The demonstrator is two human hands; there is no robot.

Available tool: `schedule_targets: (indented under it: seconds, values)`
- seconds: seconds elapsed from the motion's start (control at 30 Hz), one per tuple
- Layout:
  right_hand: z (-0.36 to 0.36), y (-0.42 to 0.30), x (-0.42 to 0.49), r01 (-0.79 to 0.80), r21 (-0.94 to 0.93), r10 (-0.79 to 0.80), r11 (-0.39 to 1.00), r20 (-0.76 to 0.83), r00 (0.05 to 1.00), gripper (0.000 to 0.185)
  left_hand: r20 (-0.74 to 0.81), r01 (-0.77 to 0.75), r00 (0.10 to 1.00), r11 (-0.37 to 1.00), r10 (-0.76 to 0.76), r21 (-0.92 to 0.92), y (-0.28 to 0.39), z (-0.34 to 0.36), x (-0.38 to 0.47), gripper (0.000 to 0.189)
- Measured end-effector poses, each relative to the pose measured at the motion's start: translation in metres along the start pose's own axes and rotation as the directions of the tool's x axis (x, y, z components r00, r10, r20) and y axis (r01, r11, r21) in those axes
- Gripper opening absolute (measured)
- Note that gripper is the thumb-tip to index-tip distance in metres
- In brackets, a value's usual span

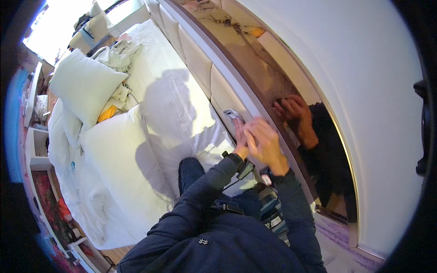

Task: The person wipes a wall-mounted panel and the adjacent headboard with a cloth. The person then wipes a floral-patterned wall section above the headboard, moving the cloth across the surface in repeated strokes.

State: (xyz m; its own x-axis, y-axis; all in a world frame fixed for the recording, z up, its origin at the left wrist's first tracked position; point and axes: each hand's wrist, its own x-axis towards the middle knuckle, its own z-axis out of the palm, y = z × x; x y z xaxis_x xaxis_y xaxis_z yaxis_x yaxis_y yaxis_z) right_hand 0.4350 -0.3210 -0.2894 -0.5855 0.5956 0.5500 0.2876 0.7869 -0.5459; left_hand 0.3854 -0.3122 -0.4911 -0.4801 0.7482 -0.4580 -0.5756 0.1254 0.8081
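My left hand (241, 136) reaches over the top edge of the padded headboard, with a grey cloth (233, 114) at its fingertips against the headboard's cushioned panel (222, 85). Whether its fingers grip the cloth or only press on it is hard to tell. Blurred, my right hand (263, 140) is just to the right, its fingers curled beside the left wrist and over the headboard's ledge (235, 82). Nothing can be made out inside it. One knee rests on the white-sheeted bed (174, 99).
Pillows (116, 153) and a rumpled quilt (92, 208) lie on the bed, with clothes (119, 54) farther up. A dark mirrored panel (273, 78) in a metal frame stands along the wall at right. Open shelves (39, 143) are at far left.
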Motion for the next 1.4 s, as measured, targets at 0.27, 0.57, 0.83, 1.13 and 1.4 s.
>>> schedule_targets:
  seconds: [0.27, 0.57, 0.83, 1.13, 1.4]
  values:
    - [-0.087, -0.053, -0.106, -0.083, -0.182, 0.090, 0.980, 0.028, 0.996, 0.010, -0.080, -0.464, 0.815, 0.729, 0.574, 0.503, 0.009, 0.023, -0.046, 0.046]
    - [-0.126, -0.063, -0.130, -0.140, -0.092, 0.150, 0.986, 0.112, 0.982, 0.012, -0.074, -0.315, 0.902, 0.766, 0.425, 0.561, 0.002, 0.047, -0.132, 0.032]
    - [-0.146, -0.096, -0.112, -0.022, 0.049, 0.016, 0.999, 0.124, 0.992, 0.009, 0.028, -0.511, 0.819, 0.705, 0.573, 0.493, -0.052, 0.053, -0.196, 0.028]
    - [-0.155, -0.111, -0.104, 0.012, 0.165, -0.010, 0.986, -0.014, 1.000, 0.012, -0.035, -0.521, 0.801, 0.726, 0.597, 0.450, 0.015, 0.048, -0.142, 0.037]
    - [-0.163, -0.110, -0.111, -0.034, 0.145, 0.029, 0.989, 0.036, 0.999, 0.012, 0.015, -0.543, 0.785, 0.677, 0.619, 0.497, -0.074, 0.071, -0.240, 0.041]
